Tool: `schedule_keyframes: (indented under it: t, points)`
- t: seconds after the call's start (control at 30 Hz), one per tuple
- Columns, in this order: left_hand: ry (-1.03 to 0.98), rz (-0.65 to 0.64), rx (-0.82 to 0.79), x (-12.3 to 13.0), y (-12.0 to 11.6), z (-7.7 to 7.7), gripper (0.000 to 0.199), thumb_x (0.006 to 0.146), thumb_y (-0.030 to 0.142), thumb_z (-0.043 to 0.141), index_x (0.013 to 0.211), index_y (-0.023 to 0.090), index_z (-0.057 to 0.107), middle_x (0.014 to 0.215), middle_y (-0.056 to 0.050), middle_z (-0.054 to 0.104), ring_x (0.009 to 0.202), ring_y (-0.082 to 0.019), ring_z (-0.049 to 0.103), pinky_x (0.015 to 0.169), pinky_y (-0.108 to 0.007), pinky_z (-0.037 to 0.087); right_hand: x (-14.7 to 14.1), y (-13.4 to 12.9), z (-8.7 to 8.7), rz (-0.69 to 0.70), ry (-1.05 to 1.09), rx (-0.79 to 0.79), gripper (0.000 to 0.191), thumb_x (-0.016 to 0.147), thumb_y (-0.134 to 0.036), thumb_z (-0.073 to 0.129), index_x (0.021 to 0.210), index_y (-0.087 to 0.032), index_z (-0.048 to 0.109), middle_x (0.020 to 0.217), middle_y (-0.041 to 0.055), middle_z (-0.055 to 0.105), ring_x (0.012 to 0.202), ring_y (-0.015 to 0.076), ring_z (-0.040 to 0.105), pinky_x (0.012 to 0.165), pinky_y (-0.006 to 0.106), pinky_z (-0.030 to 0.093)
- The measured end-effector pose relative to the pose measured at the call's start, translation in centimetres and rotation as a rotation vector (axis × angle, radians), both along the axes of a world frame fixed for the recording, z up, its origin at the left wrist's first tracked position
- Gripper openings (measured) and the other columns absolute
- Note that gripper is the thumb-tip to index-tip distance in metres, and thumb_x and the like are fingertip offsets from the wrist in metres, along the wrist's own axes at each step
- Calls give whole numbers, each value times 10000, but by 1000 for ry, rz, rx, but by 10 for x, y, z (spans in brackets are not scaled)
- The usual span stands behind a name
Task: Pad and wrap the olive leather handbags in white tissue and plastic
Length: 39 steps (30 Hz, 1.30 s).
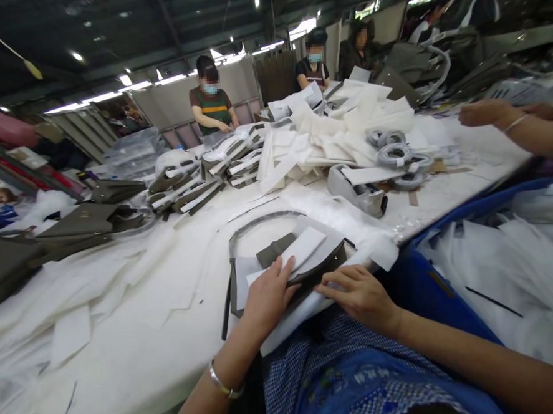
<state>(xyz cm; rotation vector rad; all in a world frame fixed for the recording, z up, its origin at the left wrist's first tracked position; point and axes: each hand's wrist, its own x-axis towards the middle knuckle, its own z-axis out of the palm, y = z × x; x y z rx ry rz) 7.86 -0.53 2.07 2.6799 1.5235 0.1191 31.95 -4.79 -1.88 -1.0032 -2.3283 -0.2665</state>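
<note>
A dark olive handbag [312, 270] lies on its side on the table in front of me, its grey-wrapped strap [263, 221] looped out toward the far side. On top of it rest a white foam strip [307, 250] and a small dark olive piece [275, 249]. My left hand [268, 293] lies over the bag and the strip's near end, fingers stretched and apart. Beside the bag's near edge, my right hand [364, 296] has thumb and fingers pinched on the white wrapping sheet [299, 312] beneath the bag. The fingertips are partly hidden.
White foam sheets [332, 128] are heaped across the table, near grey coiled rolls [395, 155] and a tape dispenser [357, 189]. Stacked olive bags [185, 181] stand at left. A blue bin [455, 302] of plastic wrap is at right. Co-workers stand opposite; another person's hand [486, 113] reaches in at right.
</note>
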Motion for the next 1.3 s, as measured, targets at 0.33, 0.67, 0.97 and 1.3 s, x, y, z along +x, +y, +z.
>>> schedule_keyframes:
  t: [0.33,0.67,0.97,1.3]
  points:
    - [-65,-17,-18,-6,0,2,819,842,472,709,1515,214,320,1517,-164,448,1340,-288,508,1039,-415,498,-37,18,-31,-60,278,89,276,950,-99,488,1091,-176,713,1039,95,737,910,207,701,818,332,592]
    - [18,-41,291,1,-13,-26,668,887,145,634,1493,180,357,1481,-222,467,1310,-308,535,1049,-436,491,10,25,18,191,70,22,597,934,-65,519,1487,-272,428,1340,56,644,1219,200,608,1081,407,476]
    - [77,37,362,13,-25,-36,640,922,73,482,1526,215,323,1560,-185,369,1403,-309,423,1101,-455,437,33,81,-5,208,-103,18,548,968,-85,460,1477,-287,441,1392,25,599,1267,213,582,1064,422,496]
    - [99,104,373,50,-18,-32,560,967,186,482,1510,263,368,1529,-121,441,1371,-355,453,1049,-566,462,26,65,-9,132,14,42,484,976,-95,463,1425,-269,516,1364,41,623,1268,230,580,1087,456,464]
